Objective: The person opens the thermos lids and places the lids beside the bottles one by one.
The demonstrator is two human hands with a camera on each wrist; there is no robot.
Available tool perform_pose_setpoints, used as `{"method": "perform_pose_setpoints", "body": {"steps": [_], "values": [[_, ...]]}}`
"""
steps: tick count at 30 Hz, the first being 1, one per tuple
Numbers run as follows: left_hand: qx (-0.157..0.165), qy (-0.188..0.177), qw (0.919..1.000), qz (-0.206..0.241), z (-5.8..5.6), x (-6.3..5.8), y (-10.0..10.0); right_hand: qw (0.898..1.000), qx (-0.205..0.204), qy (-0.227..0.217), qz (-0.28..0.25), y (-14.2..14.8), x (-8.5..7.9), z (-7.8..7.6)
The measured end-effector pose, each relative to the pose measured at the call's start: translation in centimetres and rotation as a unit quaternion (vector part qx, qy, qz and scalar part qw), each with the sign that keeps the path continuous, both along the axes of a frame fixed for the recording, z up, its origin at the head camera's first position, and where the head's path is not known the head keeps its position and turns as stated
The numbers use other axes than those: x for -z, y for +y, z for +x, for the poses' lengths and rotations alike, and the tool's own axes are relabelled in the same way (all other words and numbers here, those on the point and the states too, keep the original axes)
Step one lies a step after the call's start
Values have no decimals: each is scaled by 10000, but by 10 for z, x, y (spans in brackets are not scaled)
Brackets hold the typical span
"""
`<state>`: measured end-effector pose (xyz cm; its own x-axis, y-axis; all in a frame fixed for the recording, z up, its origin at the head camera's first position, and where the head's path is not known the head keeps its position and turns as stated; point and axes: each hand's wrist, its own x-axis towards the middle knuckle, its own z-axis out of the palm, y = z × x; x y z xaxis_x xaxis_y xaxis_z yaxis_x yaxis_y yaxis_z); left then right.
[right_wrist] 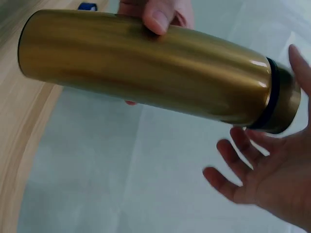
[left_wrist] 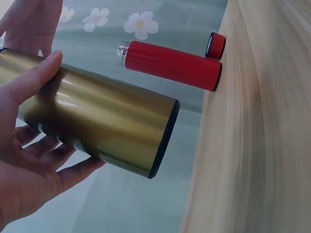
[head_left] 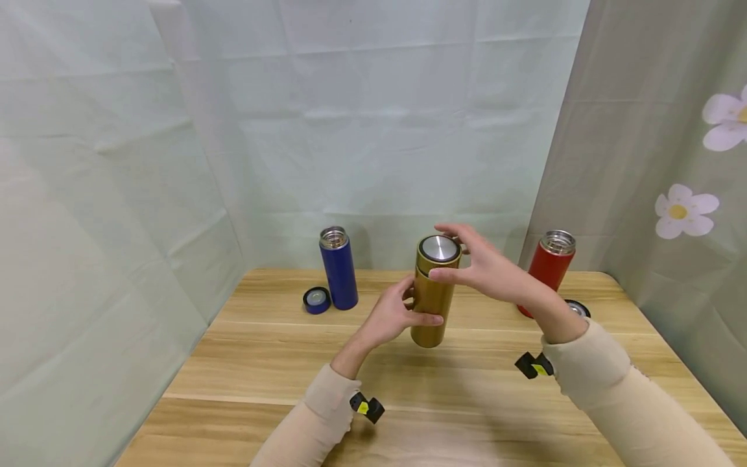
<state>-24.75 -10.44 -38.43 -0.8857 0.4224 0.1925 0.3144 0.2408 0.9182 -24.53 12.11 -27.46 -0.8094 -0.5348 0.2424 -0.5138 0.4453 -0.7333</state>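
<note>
A gold thermos bottle (head_left: 433, 292) with a brushed-metal disc on its lid (head_left: 440, 249) is held off the table. My left hand (head_left: 392, 312) grips its body, thumb on the near side and fingers behind. A dark band shows between body and lid in the right wrist view. Around the lid, my right hand (head_left: 487, 267) has its thumb and fingers spread on either side; in the right wrist view the fingers (right_wrist: 227, 155) are loosely extended near the lid's edge. Whether they touch the lid is hard to tell.
A lidless blue bottle (head_left: 340, 272) stands at the back left, its lid (head_left: 317, 300) beside it. At the back right stands a lidless red bottle (head_left: 548, 266), partly behind my right arm, with its lid (head_left: 578, 307) nearby. Pale curtains hang behind the wooden table (head_left: 262, 376).
</note>
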Motion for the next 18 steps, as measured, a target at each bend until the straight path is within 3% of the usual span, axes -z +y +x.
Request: {"method": "perform_pose_setpoints", "body": {"steps": [4, 12, 18], "values": [[13, 22, 10000, -11, 0, 1, 0, 9997, 199, 161, -10, -6, 1, 2], [111, 10, 9999, -22, 0, 0, 1, 9976, -370, -498, -302, 7, -11, -3], [128, -43, 9999, -4, -1, 2, 2, 9958, -504, -584, -486, 12, -15, -7]]}}
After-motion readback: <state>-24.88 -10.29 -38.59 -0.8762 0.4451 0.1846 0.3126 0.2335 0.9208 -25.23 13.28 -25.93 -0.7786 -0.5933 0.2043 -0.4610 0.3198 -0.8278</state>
